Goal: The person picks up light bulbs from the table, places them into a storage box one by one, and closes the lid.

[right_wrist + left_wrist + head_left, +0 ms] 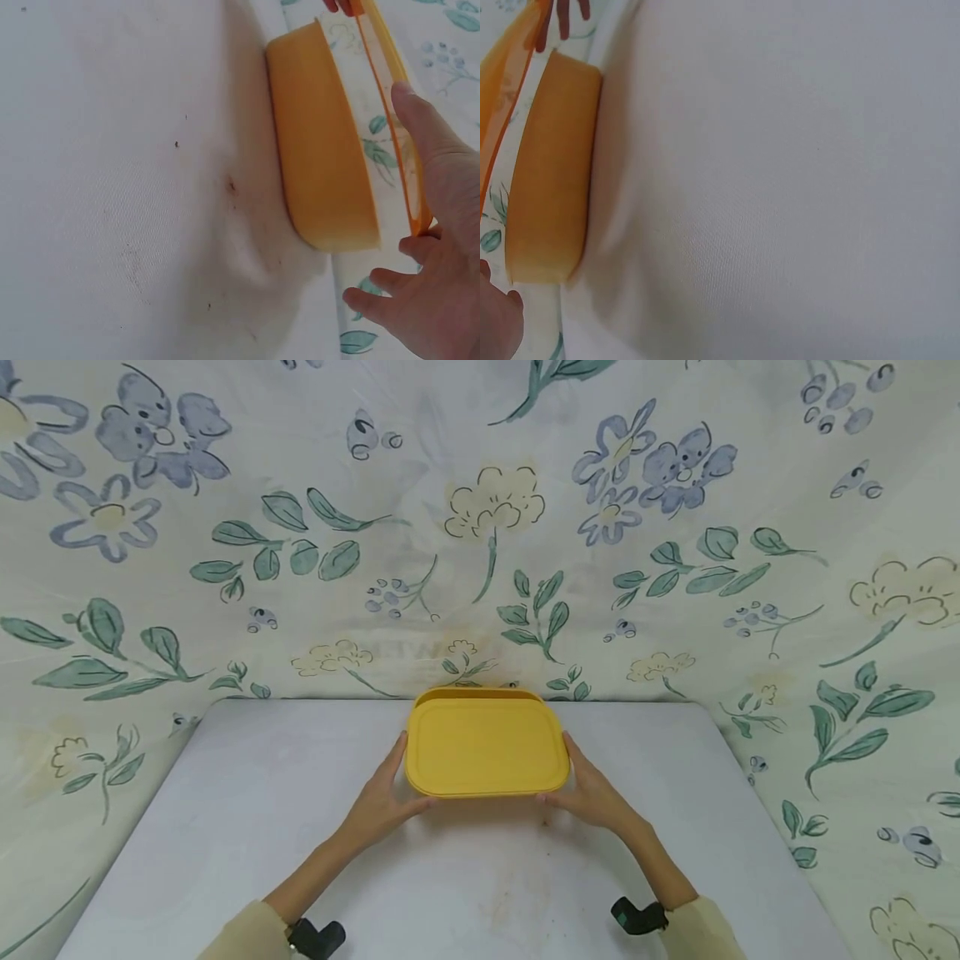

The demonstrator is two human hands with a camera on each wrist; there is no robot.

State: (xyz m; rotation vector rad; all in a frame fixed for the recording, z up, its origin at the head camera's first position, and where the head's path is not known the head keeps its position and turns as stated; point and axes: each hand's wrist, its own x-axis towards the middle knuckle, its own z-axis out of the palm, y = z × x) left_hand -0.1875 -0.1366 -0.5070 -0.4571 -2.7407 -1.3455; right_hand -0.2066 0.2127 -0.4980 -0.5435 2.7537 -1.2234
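Note:
Both hands hold a yellow rectangular lid (pixel 487 743) with rounded corners, one at each short side. My left hand (pixel 378 806) has its thumb at the near left corner and its fingers along the left edge. At the opposite end, my right hand (pixel 596 793) grips the lid with the thumb near the front corner. Below the lid stands a yellow plastic container (pixel 322 142), with a gap between the two in the right wrist view. From the head, only the container's far rim shows behind the lid. Only part of the left hand enters the left wrist view.
The container stands near the far edge of a white table (pixel 262 777). Small dark specks (pixel 231 186) and brownish smudges mark the surface in front of it. A flowered cloth (pixel 420 543) hangs behind and at both sides. Each wrist carries a black camera (pixel 637 916).

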